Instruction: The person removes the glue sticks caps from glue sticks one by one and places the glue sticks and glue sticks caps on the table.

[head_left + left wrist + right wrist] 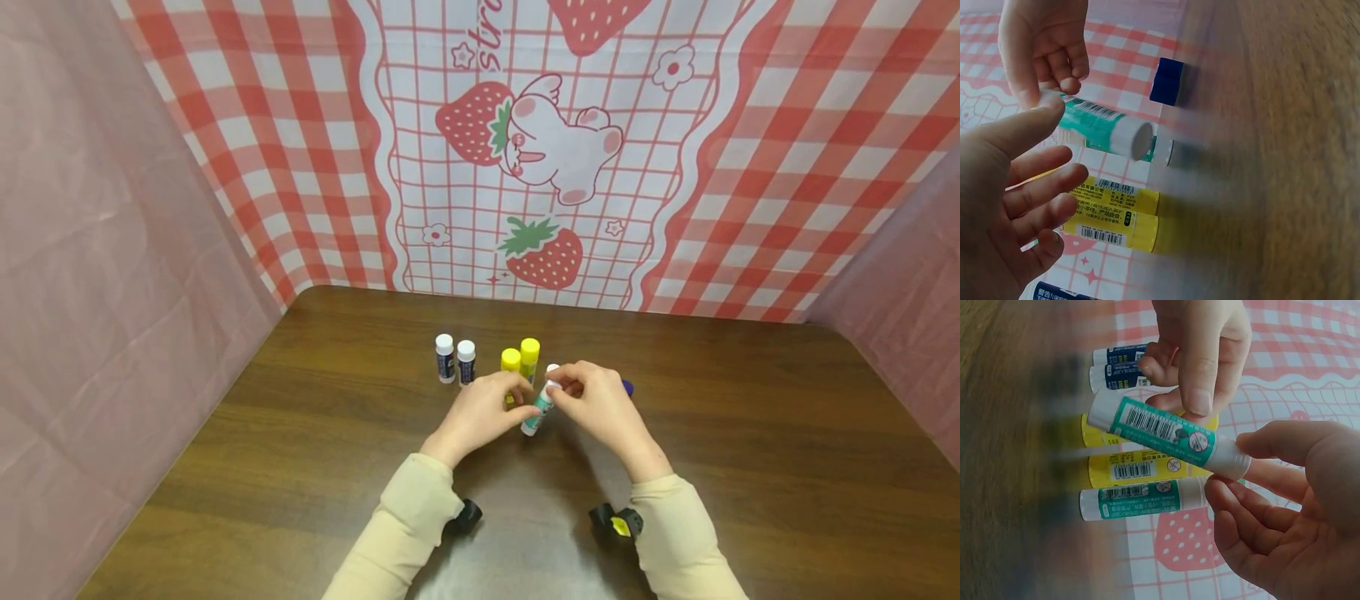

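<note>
My right hand pinches a green-and-white glue stick by its white upper end, between thumb and fingertips. It is tilted and held above the table, its lower end toward me. My left hand is beside it, thumb at the stick and other fingers loosely spread, not wrapped round it. Behind the held stick stands a second green glue stick, mostly hidden in the head view. Two yellow glue sticks stand just beyond my left fingers.
Two dark blue glue sticks with white caps stand left of the yellow ones. A dark blue object, partly hidden by my right hand in the head view, is at the right. A checked strawberry cloth hangs behind the wooden table.
</note>
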A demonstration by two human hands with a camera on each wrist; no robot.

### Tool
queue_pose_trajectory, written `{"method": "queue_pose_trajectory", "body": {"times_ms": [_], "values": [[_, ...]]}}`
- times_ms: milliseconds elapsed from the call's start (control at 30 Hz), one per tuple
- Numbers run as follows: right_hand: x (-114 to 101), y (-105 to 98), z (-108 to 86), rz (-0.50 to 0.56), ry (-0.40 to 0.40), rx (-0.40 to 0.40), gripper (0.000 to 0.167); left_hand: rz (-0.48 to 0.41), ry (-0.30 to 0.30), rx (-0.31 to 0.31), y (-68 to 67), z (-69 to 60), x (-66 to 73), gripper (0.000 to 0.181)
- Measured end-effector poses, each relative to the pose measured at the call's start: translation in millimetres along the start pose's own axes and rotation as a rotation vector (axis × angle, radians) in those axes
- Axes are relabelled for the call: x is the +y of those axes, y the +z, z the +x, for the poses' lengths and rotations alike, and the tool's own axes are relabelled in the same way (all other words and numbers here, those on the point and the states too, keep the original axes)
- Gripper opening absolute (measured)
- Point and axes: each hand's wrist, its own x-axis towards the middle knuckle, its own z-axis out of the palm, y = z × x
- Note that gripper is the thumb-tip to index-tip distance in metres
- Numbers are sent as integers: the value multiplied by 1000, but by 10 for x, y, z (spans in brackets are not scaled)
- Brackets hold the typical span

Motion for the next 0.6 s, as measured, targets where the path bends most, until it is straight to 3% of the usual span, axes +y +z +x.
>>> {"method": "queue_pose_trajectory", "body": {"times_ms": [600], "values": [[17,-44,7,55,-6,-41,17,-13,51,-31,-19,-2,-14,21]]}}
